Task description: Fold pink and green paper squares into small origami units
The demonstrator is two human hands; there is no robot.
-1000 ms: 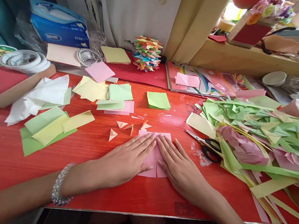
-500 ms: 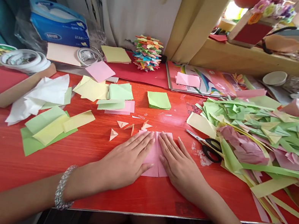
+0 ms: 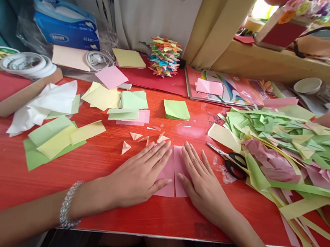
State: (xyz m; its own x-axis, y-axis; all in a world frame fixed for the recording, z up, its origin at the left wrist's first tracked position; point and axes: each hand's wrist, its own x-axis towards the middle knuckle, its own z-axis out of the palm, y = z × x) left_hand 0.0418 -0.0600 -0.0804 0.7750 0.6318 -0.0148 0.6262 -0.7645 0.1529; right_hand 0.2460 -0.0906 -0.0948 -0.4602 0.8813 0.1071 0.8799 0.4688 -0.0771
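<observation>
A pink sheet of paper (image 3: 172, 171) lies flat on the red table, its two sides folded in so their edges meet along a line down the middle. My left hand (image 3: 144, 171) lies flat on its left part, fingers stretched forward and thumb apart. On the right part rests my right hand (image 3: 200, 178), also flat with its fingers out. Small folded orange paper triangles (image 3: 126, 148) lie just left of the sheet's far end. To the right of my right hand are scissors (image 3: 231, 161) with black handles.
Green paper squares (image 3: 176, 110) lie ahead. Green and yellow slips (image 3: 56, 142) are on the left, near crumpled white tissue (image 3: 47, 102). A heap of paper strips (image 3: 292, 141) covers the right side. A colourful paper tower (image 3: 164, 57) stands at the back.
My hands have moved slightly apart; the right one slid to the right, showing more of the pink paper's middle line. Both remain flat on it.
</observation>
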